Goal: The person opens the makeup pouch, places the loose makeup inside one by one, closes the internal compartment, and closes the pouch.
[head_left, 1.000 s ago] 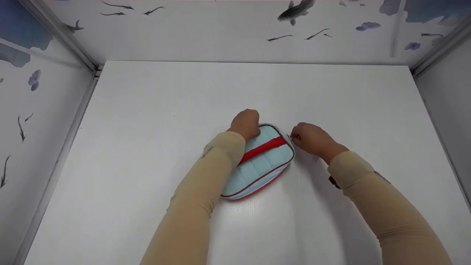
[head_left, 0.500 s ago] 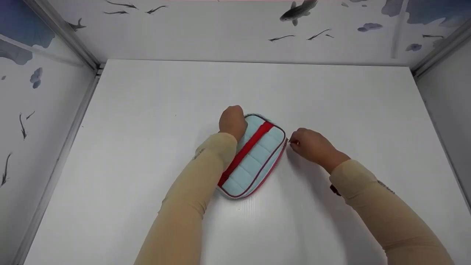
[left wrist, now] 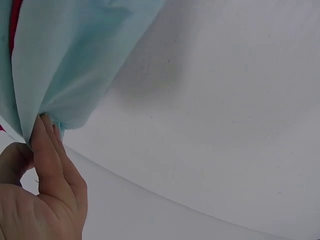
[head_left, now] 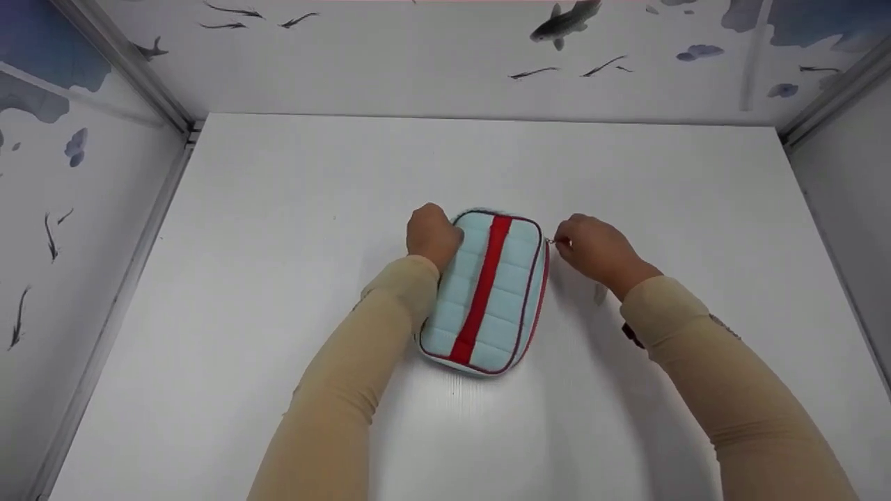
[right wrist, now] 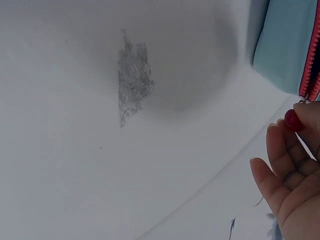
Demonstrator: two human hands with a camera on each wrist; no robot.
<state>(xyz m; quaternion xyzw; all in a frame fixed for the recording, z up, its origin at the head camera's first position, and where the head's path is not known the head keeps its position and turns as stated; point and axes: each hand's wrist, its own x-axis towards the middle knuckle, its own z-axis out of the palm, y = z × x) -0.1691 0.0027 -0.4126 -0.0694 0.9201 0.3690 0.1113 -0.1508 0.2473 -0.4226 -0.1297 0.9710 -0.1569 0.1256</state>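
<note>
A light blue quilted zipper pouch (head_left: 473,292) stands tilted over the white table, with a red strap (head_left: 482,289) along its top face and dark red piping. My left hand (head_left: 433,236) pinches the pouch's upper left edge; in the left wrist view its thumb and fingers (left wrist: 47,150) grip a fold of the blue fabric. At the upper right, my right hand (head_left: 597,249) pinches the zipper pull, whose red bead (right wrist: 293,120) shows between thumb and fingers. Above the pull, the red zipper teeth (right wrist: 311,65) stand apart with a dark gap between them.
The white table (head_left: 313,174) meets a back wall (head_left: 390,69) printed with fish and blue shapes. A printed side wall (head_left: 83,229) is on the left, a plain grey one (head_left: 842,181) on the right. A grey scuffed patch (right wrist: 134,80) marks the tabletop.
The pouch has turned counterclockwise, its strap now nearly upright in the head view. My left hand has moved left; the zipper pull has gone round a corner onto the right long side.
</note>
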